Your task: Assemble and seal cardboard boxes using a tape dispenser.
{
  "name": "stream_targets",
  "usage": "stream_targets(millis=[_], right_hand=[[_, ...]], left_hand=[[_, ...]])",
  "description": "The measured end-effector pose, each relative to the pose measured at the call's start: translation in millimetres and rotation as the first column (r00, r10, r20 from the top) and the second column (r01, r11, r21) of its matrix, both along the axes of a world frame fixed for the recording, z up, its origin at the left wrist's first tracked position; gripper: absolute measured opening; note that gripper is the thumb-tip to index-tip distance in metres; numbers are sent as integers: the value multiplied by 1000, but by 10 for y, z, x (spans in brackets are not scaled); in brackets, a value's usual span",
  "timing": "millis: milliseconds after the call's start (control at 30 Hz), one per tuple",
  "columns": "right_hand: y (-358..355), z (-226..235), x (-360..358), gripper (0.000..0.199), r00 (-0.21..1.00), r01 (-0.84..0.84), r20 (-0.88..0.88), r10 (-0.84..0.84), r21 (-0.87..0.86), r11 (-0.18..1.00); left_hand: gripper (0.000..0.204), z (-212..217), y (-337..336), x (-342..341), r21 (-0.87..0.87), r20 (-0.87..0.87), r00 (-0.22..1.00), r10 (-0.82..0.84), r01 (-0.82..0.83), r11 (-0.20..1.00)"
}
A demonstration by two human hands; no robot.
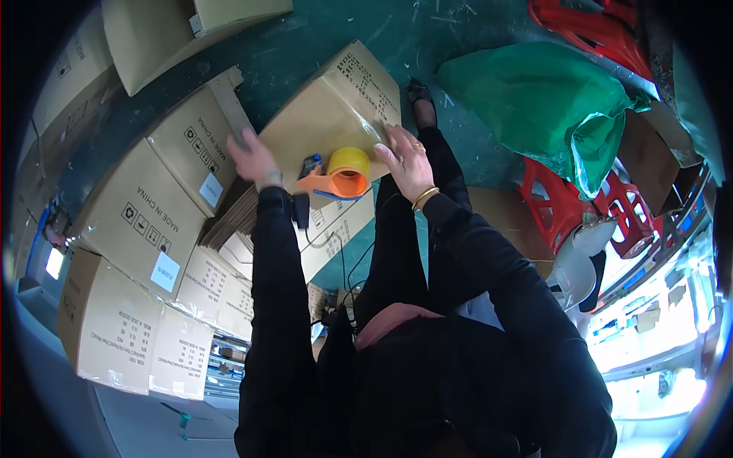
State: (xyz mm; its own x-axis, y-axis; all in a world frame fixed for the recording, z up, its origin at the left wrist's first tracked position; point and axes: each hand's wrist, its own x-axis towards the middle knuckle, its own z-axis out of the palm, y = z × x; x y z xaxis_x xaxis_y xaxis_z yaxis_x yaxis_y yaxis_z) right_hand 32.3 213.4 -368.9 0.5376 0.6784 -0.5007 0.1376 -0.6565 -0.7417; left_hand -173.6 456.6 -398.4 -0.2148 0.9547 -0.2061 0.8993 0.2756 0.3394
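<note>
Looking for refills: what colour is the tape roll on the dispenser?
Yellow tape roll, on an orange dispenser; head view.

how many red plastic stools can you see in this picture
3 at least: one red plastic stool at the top right edge, one right of the right hand under the green plastic bag, one beside it. Others may be hidden.

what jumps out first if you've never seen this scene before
At centre, an orange tape dispenser with a yellow roll sits on a cardboard box, with the left hand on the box's left edge and the right hand flat on its right side. Stacked cartons fill the left; a big green plastic bag lies upper right, above red stools.
</note>
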Motion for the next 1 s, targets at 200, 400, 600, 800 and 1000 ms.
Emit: stream_targets(millis=[200, 400, 600, 800, 1000], right_hand=[[404, 369, 81, 55, 966, 85, -242, -86, -15, 996], [373, 844, -27, 52, 786, -582, 344, 514, 128, 803], [320, 680, -236, 45, 375, -760, 615, 693, -224, 610], [376, 599, -479, 33, 204, -721, 731, 652, -338, 604], [438, 753, -673, 22, 114, -699, 775, 622, -382, 604]], left_hand=[[92, 197, -1225, -984, -652, 165, 682, 712, -466, 597], [91, -1, -1525, -861, -646, 398, 476, 785, -462, 607], [91, 27, -1782, -584, -697, 433, 399, 808, -420, 581], [90, -177, -1781, -908, -756, 476, 533, 699, -158, 635], [74, -366, -1763, -1216, -567, 558, 710, 430, -52, 822]])
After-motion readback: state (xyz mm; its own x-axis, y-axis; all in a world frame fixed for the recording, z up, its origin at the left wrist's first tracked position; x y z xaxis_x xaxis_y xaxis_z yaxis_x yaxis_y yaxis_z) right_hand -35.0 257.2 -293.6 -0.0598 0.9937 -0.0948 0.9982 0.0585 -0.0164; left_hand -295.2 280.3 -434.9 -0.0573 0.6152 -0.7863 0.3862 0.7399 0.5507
